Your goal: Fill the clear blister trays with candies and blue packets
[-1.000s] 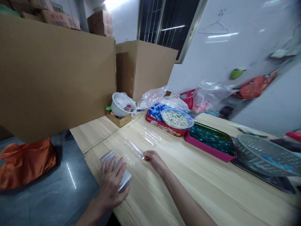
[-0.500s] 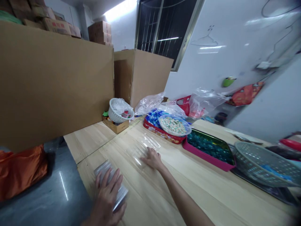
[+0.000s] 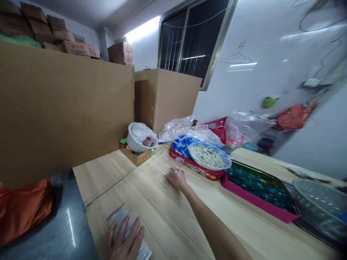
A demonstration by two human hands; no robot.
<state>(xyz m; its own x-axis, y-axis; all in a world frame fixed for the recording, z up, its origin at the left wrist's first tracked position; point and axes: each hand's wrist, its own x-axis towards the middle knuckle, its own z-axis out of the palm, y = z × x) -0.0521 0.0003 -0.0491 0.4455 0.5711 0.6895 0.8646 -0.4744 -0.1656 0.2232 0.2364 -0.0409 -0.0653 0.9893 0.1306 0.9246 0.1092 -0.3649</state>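
My left hand [image 3: 126, 238] lies with its fingers spread over a stack of clear plastic sleeves [image 3: 121, 213] near the table's left edge. Further forward, my right hand [image 3: 176, 178] rests low on the wooden table [image 3: 151, 202], its fingers curled down. A faint clear plastic film [image 3: 162, 177] shows by those fingers; its outline is hard to make out. Just beyond the right hand stands a red tin tray [image 3: 187, 162] of blue packets [image 3: 183, 144]. A bowl of small pale pieces [image 3: 207, 155] sits on that tray.
A pink-rimmed tray [image 3: 260, 200] with dark green shiny items stands at right, beside a grey perforated basket [image 3: 317, 195]. A white basket [image 3: 138, 142] rests in a small cardboard box [image 3: 135, 157]. Tall cardboard panels [image 3: 67, 108] rise behind. Plastic bags [image 3: 176, 128] lie at the back.
The view has tilted up and swung slightly left. My right hand has moved towards the red tray, and less glossy plastic shows around it. My left hand stays on the stack.
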